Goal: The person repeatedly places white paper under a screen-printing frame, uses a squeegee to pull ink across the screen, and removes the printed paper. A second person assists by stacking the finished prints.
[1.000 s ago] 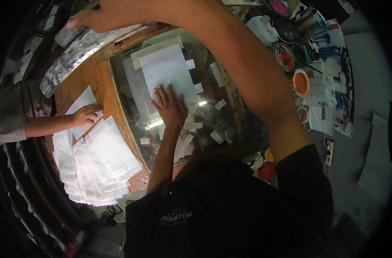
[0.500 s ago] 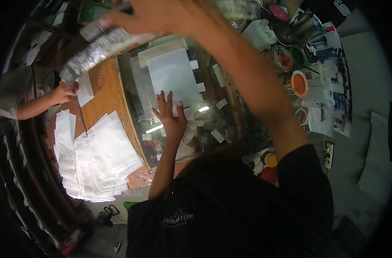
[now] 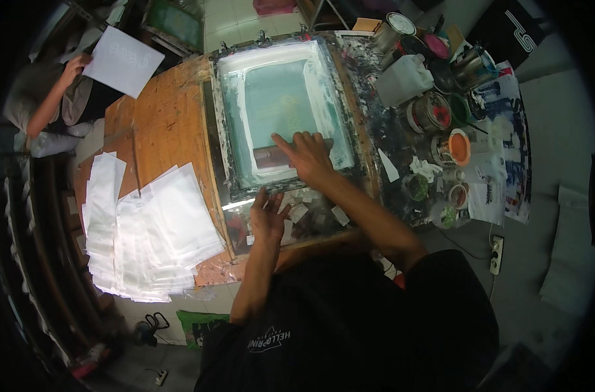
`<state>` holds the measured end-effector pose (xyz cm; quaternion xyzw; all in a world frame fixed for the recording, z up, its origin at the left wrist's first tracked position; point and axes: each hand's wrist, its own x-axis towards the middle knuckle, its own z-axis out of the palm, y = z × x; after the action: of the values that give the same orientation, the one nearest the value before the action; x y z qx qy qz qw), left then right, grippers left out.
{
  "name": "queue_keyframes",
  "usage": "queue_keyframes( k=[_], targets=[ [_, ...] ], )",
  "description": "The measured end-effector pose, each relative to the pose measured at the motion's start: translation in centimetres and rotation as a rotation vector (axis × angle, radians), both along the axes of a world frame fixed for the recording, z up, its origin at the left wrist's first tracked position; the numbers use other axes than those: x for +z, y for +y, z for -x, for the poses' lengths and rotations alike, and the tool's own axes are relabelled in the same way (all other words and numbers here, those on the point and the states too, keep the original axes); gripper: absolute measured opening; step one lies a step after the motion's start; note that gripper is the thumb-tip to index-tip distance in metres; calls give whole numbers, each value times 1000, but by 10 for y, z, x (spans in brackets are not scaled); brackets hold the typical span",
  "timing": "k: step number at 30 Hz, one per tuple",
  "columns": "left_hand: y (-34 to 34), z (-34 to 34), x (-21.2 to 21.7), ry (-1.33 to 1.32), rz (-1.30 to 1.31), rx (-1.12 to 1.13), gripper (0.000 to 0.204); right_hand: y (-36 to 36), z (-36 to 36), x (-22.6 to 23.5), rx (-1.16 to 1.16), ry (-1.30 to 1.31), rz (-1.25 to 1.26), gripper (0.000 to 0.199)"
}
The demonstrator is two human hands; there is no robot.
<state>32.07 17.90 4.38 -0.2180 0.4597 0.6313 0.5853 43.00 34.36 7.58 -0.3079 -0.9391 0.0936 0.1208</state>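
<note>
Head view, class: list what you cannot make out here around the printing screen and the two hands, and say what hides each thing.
- Squeegee: its right part is hidden under the right hand.
- Surface beneath the printing screen: covered by the frame and mesh.
- Left hand: its palm faces down on the glass; what it presses is unseen.
- Paint cans: contents small and bent near the rim.
- Co-worker's sheet: its marks are too faint.

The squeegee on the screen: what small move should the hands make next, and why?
Probably draw the squeegee toward the body. The right hand grips it at the near end of the lowered screen frame, and the left hand presses flat just below the frame. Only a short strip of mesh seems left to cover; I cannot tell whether ink lies ahead of the blade.
</note>
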Motion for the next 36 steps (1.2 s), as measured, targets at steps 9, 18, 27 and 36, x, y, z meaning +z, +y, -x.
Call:
queue_keyframes(
  k=[9,18,27,36],
  targets=[
    [10,2,18,48,8,-64,79,14,6,-26,11,149,-42,61],
    [13,4,17,41,31,-90,79,155,81,-54,-99,111,-242,59],
    [5,8,13,-4,66,-31,44,146,60,-7,27,-102,215,59],
    [4,25,69,54,-323,-52,19,-10,-3,93,6,88,-171,62]
  ],
)
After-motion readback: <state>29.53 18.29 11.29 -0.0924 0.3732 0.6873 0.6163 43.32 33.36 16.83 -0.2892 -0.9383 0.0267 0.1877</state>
